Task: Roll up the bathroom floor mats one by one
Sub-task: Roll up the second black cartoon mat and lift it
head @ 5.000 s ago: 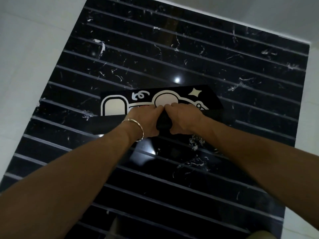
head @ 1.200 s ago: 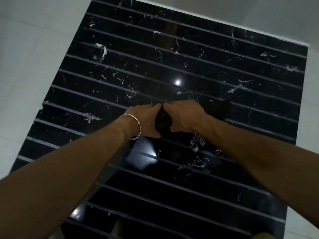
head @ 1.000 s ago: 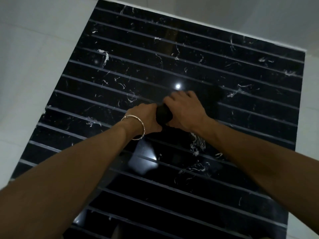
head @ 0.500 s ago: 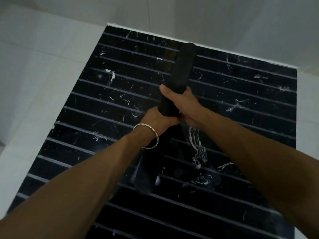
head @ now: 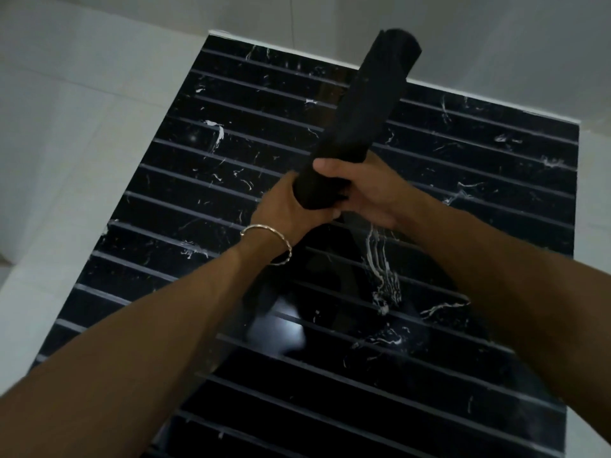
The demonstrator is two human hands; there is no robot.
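Head view, looking down over my forearms: the mat is no longer on the floor. A few seconds ago part of it still lay flat with its pale cartoon print showing, and I was pressing the roll forward with both fists. A second ago it was a finished roll lying crosswise under my hands. Now I have lifted it and swung it up, so it stands tilted, its top end pointing far and slightly right.

My left hand is wrapped round the roll from the left and underneath. My right hand clasps it just above, with the thumb laid across the near face and the fingers curled behind. The two hands touch each other around the roll. Below them the roll is lost in blur against the dark floor.

I judge this mat's rolling done. What remains is to put it aside without letting it spring loose, then start on another mat, though none is in view.

The roll is a matte black cylinder, soft-looking and fairly tight, with a rounded end. The print is hidden inside. The black floor panel under it is glossy stone with white veins, crossed by pale parallel grooves, and it mirrors a light. Dull white tiles surround it. A thin metal bangle sits on my left wrist.
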